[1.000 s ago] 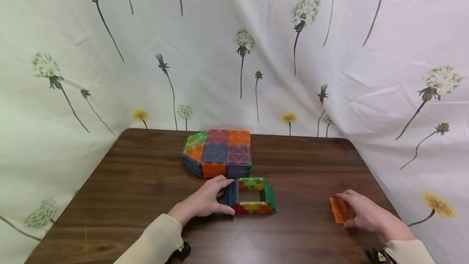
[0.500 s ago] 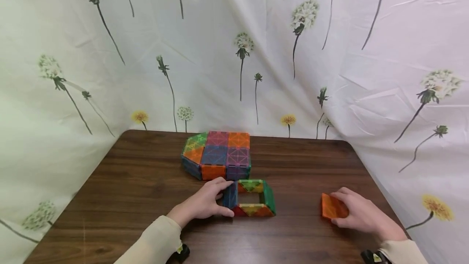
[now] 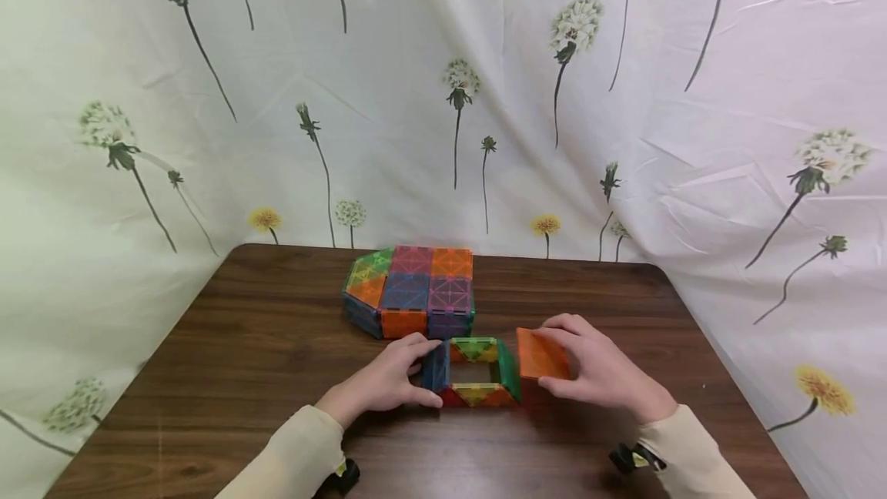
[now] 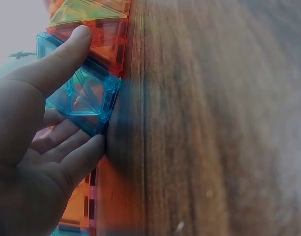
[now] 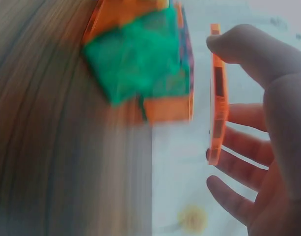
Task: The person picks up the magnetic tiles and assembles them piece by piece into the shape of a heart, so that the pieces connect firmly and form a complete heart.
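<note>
A small ring of magnetic tiles [image 3: 476, 396] stands on the table, with blue at its left end, a green tile [image 3: 509, 373] leaning at its right end and red, yellow, orange and green triangles along the sides. My left hand [image 3: 386, 377] holds the blue end, thumb on the near side and fingers on the far side. The left wrist view shows the blue tile [image 4: 84, 93] between thumb and fingers. Just right of the ring, my right hand [image 3: 599, 368] pinches an orange square magnetic tile [image 3: 540, 354] by its edges; in the right wrist view the tile [image 5: 218, 108] is edge-on.
Behind the ring sits a larger, flat-topped block of magnetic tiles [image 3: 409, 291] with a slanted left end. Both stand on a dark wooden table [image 3: 242, 360]. A white cloth printed with dandelions [image 3: 402, 122] hangs around the table's back and sides.
My right hand has carried the orange tile left from the table's right side to beside the ring, raising it on the way. The left hand stays at the blue end.
</note>
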`<state>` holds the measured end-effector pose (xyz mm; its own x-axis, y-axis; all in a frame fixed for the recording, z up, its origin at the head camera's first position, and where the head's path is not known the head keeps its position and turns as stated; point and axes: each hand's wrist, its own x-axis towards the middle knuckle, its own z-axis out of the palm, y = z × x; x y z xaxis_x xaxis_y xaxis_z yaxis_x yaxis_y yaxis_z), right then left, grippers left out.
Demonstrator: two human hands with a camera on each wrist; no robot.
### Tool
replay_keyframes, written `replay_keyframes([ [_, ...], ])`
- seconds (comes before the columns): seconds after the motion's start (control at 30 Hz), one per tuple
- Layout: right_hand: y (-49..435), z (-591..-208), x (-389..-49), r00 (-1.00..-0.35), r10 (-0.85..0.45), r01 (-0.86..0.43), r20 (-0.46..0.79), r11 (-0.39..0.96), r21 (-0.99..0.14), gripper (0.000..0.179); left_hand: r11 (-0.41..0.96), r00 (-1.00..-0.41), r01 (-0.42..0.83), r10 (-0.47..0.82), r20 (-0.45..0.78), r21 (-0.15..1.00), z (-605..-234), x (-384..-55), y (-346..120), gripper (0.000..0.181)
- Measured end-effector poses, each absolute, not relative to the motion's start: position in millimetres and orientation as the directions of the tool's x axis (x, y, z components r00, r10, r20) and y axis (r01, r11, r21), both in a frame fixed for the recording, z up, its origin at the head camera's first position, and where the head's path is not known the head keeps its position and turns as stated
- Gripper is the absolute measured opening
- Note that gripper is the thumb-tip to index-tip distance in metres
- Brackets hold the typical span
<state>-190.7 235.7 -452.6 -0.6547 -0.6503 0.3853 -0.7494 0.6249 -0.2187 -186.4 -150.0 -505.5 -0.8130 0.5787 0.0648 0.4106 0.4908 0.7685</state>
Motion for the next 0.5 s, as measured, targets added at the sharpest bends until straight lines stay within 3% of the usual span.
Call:
replay_keyframes([
  [0.2, 192, -446, -196, -0.57, -0.73, -0.821, 0.377, 0.526, -0.223, 0.06, 0.498, -0.815, 0.421, 0.575, 0.076, 0.758, -505, -187, -149, 0.088],
  [0.5, 159, -454, -201, -0.563, -0.766, -0.826, 0.31, 0.509, -0.243, 0.061, 0.502, -0.816, 0.426, 0.573, 0.079, 0.753, -504, -187, -148, 0.087],
])
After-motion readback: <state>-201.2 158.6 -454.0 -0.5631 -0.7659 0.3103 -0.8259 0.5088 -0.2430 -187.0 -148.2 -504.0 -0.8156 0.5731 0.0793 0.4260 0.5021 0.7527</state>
